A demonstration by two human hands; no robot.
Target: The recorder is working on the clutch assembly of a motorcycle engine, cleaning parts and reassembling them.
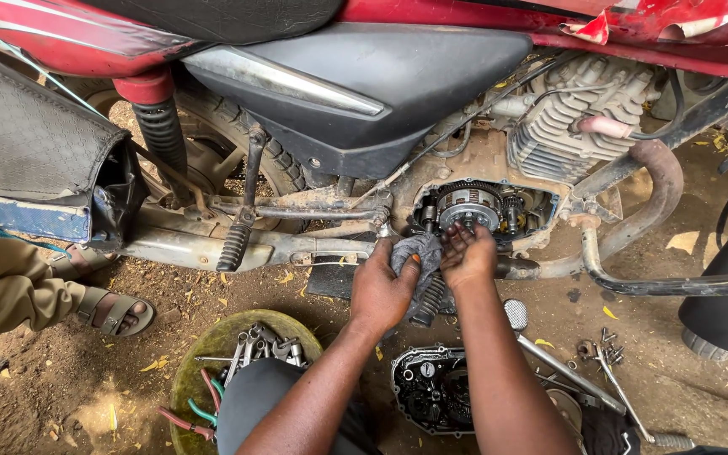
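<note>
We crouch beside a red motorcycle (381,93) with its engine side cover off — the cover (431,389) lies inner face up on the dirt below our arms. Our left hand (383,291) has its fingers closed around a grey rag (419,253), held just under the open engine case. Our right hand (468,253) reaches up to the exposed clutch (468,206), fingertips bunched narrow at its lower rim; we cannot tell whether they pinch a small part or only touch the metal.

We judge the step in hand to be cleaning or working at the clutch face while the rag waits beside it. Any next move here calls for a steady, light touch — small gears (513,211) sit just right of the clutch, and grit from the ground is close.

Near our left elbow a green basin (204,354) holds wrenches and pliers. A ratchet (549,354) and loose bolts (607,341) lie on the dirt to the right. Another person's sandalled foot (115,310) rests at the left.
</note>
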